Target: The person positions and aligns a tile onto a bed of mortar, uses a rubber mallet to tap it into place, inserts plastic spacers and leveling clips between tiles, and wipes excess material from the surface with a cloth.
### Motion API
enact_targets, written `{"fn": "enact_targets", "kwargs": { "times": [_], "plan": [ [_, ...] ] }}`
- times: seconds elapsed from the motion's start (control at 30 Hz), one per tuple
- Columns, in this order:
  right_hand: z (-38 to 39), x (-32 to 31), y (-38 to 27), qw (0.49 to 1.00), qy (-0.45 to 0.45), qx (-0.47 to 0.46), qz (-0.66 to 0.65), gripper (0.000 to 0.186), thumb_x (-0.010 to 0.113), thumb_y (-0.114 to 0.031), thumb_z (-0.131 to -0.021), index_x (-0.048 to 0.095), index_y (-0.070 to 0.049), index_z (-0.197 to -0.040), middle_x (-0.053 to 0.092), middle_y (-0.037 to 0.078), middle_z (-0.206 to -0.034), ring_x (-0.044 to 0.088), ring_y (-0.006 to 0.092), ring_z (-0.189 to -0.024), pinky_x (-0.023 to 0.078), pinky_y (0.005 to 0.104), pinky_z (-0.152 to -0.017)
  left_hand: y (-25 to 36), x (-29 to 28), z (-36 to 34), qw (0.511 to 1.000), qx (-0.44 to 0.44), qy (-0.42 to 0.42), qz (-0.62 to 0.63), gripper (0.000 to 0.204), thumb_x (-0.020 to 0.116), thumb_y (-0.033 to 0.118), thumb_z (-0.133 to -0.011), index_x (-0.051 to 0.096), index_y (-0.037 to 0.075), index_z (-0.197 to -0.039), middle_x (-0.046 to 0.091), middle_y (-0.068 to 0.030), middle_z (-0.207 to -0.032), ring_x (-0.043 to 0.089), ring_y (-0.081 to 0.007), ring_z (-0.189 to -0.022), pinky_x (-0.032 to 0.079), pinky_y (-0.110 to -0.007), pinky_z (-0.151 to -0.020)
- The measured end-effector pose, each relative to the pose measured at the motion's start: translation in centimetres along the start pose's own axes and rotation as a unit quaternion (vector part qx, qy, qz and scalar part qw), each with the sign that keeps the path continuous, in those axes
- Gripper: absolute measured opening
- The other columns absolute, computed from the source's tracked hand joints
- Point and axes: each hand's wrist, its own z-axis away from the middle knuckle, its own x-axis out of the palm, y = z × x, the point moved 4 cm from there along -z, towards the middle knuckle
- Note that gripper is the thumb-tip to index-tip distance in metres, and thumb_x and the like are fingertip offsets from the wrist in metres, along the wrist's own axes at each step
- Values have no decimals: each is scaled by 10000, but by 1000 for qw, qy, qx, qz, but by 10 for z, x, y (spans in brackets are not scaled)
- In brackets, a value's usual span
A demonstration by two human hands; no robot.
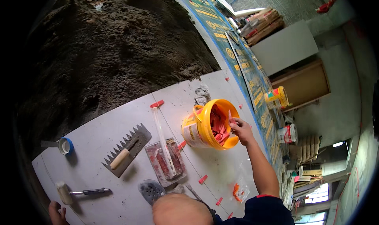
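My right hand (pixel 241 131) pinches a small pink plastic piece (pixel 231 116) at the rim of a yellow bucket (pixel 193 131) containing red plastic wedges (pixel 218 125). At the lower-left edge, my left hand (pixel 57 214) is partly visible, fingers slightly apart, beside a white-headed mallet (pixel 63 192). On the pale tiles (pixel 90 150) lie a notched trowel (pixel 124 156) with a wooden handle and a red-stained flat tool (pixel 166 170) with a long white strip (pixel 160 134) across it. Several red wedges (pixel 157 104) sit along the joints. My bare knee and perforated grey shoe (pixel 152 191) show below.
Dark, wet mortar (pixel 110 51) covers the upper left. A blue printed sheet (pixel 221 35) borders it, with another yellow bucket (pixel 276 98), a white bucket (pixel 287 133), boards (pixel 284 47) and stacked materials beyond. A blue-rimmed cup (pixel 65 146) and crumpled cloth (pixel 202 94) rest on the tiles.
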Motion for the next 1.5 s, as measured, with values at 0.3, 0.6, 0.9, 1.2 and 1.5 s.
{"fn": "enact_targets", "kwargs": {
  "times": [0.3,0.6,0.9,1.2,1.5],
  "plan": [
    [125,273,-110,757,-565,59,-322,294,760,-114,-886,621,-97,-1144,638,143,-1145,593,166,-775,467,300,-646,185,-6,49,873,232,176,390,224,780,122,-862,705,8,-1040,720,-117,-868,694,-204,-816,548,-331,-775],
    [274,501,-94,718,-694,19,-46,354,752,-192,-942,627,-77,-1252,640,-9,-1014,575,67,-831,483,241,-702,163,23,25,708,73,36,701,291,612,300,-1030,651,40,-1154,674,-23,-996,635,-115,-991,521,-297,-866],
    [161,555,-78,850,-472,-198,122,260,690,-164,-944,675,-4,-1148,684,40,-854,614,102,-748,519,277,-698,-81,-30,-97,915,-75,381,112,214,600,154,-933,658,-2,-1066,679,-263,-1038,663,-443,-948,540,-520,-815],
    [100,611,-111,683,-417,-520,301,170,656,-87,-911,674,-77,-1080,644,162,-974,652,375,-873,541,447,-769,-78,-30,-162,942,-17,334,15,88,601,88,-916,669,73,-970,669,-168,-1035,677,-376,-891,551,-490,-783],
    [110,673,-75,611,-325,-682,236,244,678,-172,-894,612,-125,-1125,543,113,-1072,534,326,-977,454,434,-871,-76,-44,-175,922,178,342,-39,272,657,35,-823,595,95,-1081,602,-126,-1092,648,-368,-936,555,-442,-780]
  ]
}}
